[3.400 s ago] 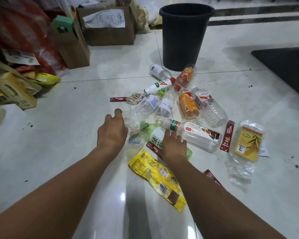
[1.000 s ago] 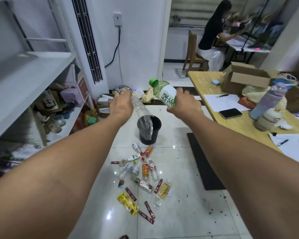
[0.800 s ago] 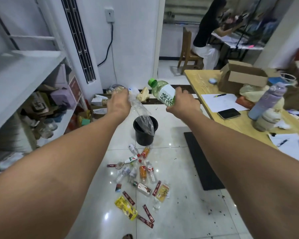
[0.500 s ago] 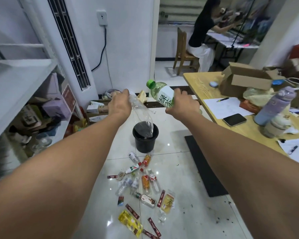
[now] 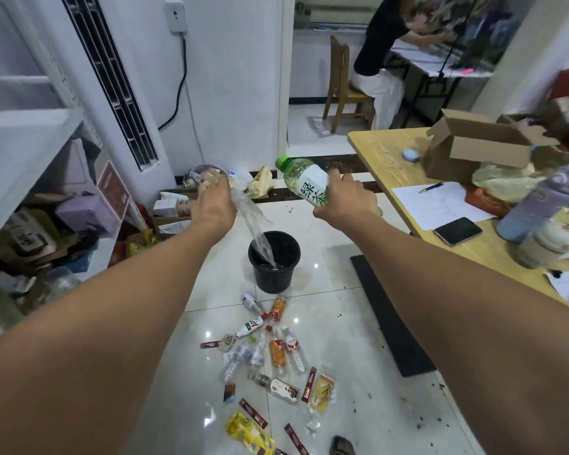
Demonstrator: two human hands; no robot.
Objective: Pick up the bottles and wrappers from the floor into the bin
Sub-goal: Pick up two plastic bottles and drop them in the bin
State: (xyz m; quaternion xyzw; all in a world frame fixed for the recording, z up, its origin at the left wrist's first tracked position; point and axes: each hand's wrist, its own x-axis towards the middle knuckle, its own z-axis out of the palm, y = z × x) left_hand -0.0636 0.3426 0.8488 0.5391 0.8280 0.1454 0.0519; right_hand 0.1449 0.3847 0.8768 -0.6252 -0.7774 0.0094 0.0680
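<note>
The left hand point(image 5: 212, 205) was curled round one end of a crumpled clear plastic bottle point(image 5: 252, 221), which hung slanting down over the round black plastic bin point(image 5: 273, 280). The right hand point(image 5: 345, 200) gripped a green-capped, white-labelled tea bottle point(image 5: 304, 182), held high. Neither bottle was in the bin yet. Near it, small drink bottles point(image 5: 278, 351), red sachets point(image 5: 308, 384) and a yellow wrapper point(image 5: 248, 433) littered the floor, so the job looked barely begun.

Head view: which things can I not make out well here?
- Inside of the bin: dark, and the clear bottle in front covers part of it.
- Left hand: its grip is mostly hidden by its own back.
- Yellow wrapper: cut off by the bottom edge.
- Floor bottles: labels too small to read.
</note>
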